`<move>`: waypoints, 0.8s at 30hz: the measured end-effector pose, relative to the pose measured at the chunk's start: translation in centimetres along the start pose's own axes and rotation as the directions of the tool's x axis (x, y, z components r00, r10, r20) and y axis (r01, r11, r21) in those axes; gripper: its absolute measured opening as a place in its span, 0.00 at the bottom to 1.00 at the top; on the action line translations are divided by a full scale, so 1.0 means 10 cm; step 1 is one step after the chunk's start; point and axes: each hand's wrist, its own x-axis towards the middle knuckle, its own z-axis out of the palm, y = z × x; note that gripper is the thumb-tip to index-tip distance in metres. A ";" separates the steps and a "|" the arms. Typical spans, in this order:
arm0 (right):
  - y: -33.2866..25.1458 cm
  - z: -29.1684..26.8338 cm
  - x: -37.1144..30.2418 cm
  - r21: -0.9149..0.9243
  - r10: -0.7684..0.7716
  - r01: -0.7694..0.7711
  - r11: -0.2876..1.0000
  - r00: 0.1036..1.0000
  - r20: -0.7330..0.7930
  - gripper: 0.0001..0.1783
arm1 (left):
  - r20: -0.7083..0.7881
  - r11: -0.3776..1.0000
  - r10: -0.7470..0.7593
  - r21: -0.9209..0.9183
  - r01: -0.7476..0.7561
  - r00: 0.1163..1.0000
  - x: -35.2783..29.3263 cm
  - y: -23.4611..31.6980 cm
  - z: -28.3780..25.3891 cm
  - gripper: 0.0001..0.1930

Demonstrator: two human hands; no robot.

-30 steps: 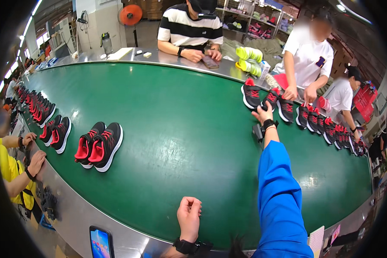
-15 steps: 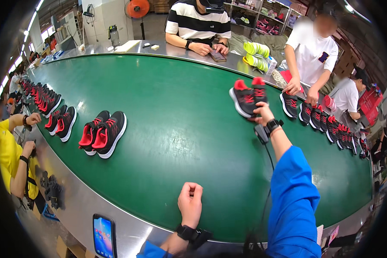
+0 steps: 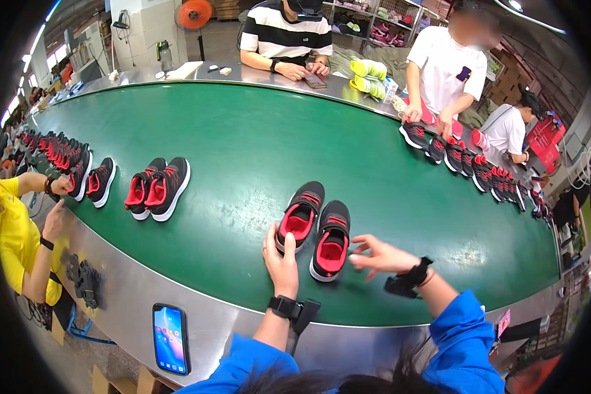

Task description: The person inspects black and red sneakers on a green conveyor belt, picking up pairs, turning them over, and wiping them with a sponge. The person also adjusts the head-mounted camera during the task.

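Note:
Two black sneakers with red lining and laces stand side by side on the green belt before me, toes pointing away. My left hand (image 3: 282,264) is at the heel of the left sneaker (image 3: 308,196), with its thumb against the heel and its fingers along the outer side. Just right of the right sneaker (image 3: 335,226), my right hand (image 3: 382,255) is open, its fingers spread and apart from the shoe. Dark bands with small devices are on both my wrists.
Another pair of sneakers (image 3: 169,188) stands to the left, with a shoe row (image 3: 59,152) beyond. Across the belt (image 3: 236,138), a person in white handles a line of shoes (image 3: 453,157). A phone (image 3: 171,338) lies on the metal edge; a yellow-shirted person (image 3: 23,243) works at left.
My right hand has brought the sneakers from the far right to the belt before me and let go. My left hand, closed before, has moved forward onto the left sneaker.

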 end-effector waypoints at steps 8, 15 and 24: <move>0.43 0.84 0.45 0.081 -0.147 0.252 0.964 0.764 -0.629 0.36 | 0.023 0.947 -0.056 0.317 0.046 0.998 0.07 -0.06 0.02 0.25; 0.52 0.54 0.35 0.594 -0.107 0.419 0.687 0.867 -0.487 0.19 | 0.241 0.888 -0.334 -0.243 0.390 0.911 0.06 0.07 -0.06 0.23; 0.60 0.34 0.18 0.860 -0.192 0.444 0.252 0.894 -0.405 0.22 | 0.628 0.745 -0.359 -0.253 0.618 0.690 -0.07 0.17 0.11 0.29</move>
